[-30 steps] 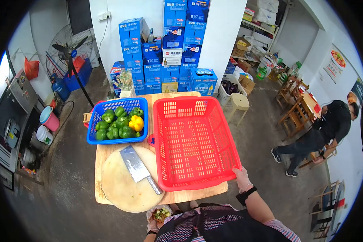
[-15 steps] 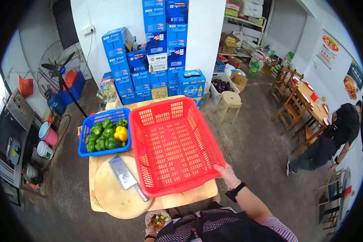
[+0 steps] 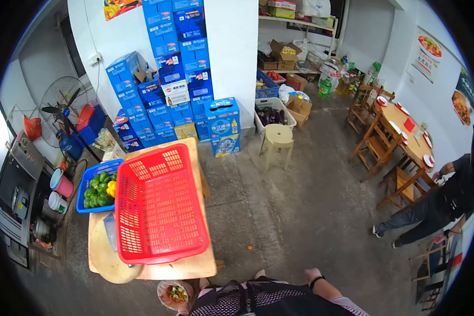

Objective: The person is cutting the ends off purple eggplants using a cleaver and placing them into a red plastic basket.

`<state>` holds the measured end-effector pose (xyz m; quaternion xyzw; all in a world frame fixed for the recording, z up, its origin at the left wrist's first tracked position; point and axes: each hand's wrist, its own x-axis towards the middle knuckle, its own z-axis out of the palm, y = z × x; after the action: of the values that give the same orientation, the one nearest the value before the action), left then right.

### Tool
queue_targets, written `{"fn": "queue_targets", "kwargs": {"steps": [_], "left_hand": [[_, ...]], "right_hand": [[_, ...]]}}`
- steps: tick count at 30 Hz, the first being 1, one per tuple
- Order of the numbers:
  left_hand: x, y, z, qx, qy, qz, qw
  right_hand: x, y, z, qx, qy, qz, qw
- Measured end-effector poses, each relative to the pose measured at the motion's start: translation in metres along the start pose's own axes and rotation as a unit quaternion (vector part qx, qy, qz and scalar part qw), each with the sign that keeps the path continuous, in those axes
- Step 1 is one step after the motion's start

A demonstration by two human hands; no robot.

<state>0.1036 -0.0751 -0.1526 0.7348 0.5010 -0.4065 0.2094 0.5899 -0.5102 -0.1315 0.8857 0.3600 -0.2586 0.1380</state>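
Note:
A large red plastic basket [image 3: 163, 210] rests on the wooden table [image 3: 187, 271], overlapping the blue basket [image 3: 81, 197] and part of the round cutting board [image 3: 110, 266]. Green peppers [image 3: 97, 195] and a yellow pepper [image 3: 111, 188] lie in the blue basket. The cleaver's blade [image 3: 110, 231] shows beside the red basket; its handle is mostly hidden. My right hand [image 3: 313, 274], below a black wristband, hangs over the floor with loose fingers, holding nothing visible. At the bottom edge, my left hand [image 3: 183, 312] barely shows beside a bin [image 3: 162, 303] of food scraps; its fingers are hidden.
Stacked blue cartons [image 3: 155, 100] stand against the wall behind the table. A beige stool [image 3: 277, 138] and a crate of eggplants [image 3: 274, 115] are farther right. Another person [image 3: 450, 189] stands by the dining table [image 3: 405, 126]. A fan [image 3: 66, 108] is at left.
My right hand has let go of the red basket and moved away. The basket now sits further over the cutting board and cleaver. The view has turned right; the other person has shifted.

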Motion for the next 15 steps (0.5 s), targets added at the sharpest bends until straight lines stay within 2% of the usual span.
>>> {"fn": "queue_targets", "kwargs": {"steps": [1, 2, 4, 7, 8, 9, 11, 13, 14, 15], "left_hand": [[-0.002, 0.009, 0.001, 0.031, -0.005, 0.005, 0.999], [-0.004, 0.015, 0.002, 0.06, -0.011, 0.011, 0.998], [-0.005, 0.028, 0.005, 0.116, -0.016, 0.017, 0.993], [-0.01, 0.046, 0.009, 0.148, -0.023, 0.02, 0.989], [-0.013, 0.05, 0.009, 0.201, -0.015, 0.047, 0.978], [-0.014, 0.057, 0.008, 0.253, -0.007, 0.074, 0.965], [-0.01, 0.072, 0.012, 0.276, -0.012, 0.096, 0.956], [-0.006, 0.084, 0.015, 0.074, 0.021, 0.148, 0.986], [-0.008, 0.1, 0.009, -0.027, -0.014, 0.069, 0.997], [-0.007, 0.106, 0.008, -0.027, -0.015, 0.068, 0.997]], "right_hand": [[-0.03, 0.011, -0.014, -0.026, -0.141, 0.009, 0.99], [-0.06, 0.016, -0.023, -0.025, -0.163, 0.012, 0.986], [-0.078, 0.041, 0.02, -0.04, -0.174, 0.015, 0.984], [-0.086, 0.063, 0.048, 0.058, -0.192, 0.053, 0.978], [-0.085, 0.065, 0.049, 0.093, -0.189, 0.063, 0.975], [-0.079, 0.067, 0.048, 0.126, -0.182, 0.07, 0.973], [-0.063, 0.067, 0.043, 0.164, -0.15, 0.054, 0.974], [-0.044, 0.066, 0.029, 0.154, -0.068, -0.023, 0.985], [-0.033, 0.071, 0.016, 0.143, 0.013, -0.101, 0.985], [-0.015, 0.077, -0.003, 0.129, 0.094, -0.179, 0.971]]}}
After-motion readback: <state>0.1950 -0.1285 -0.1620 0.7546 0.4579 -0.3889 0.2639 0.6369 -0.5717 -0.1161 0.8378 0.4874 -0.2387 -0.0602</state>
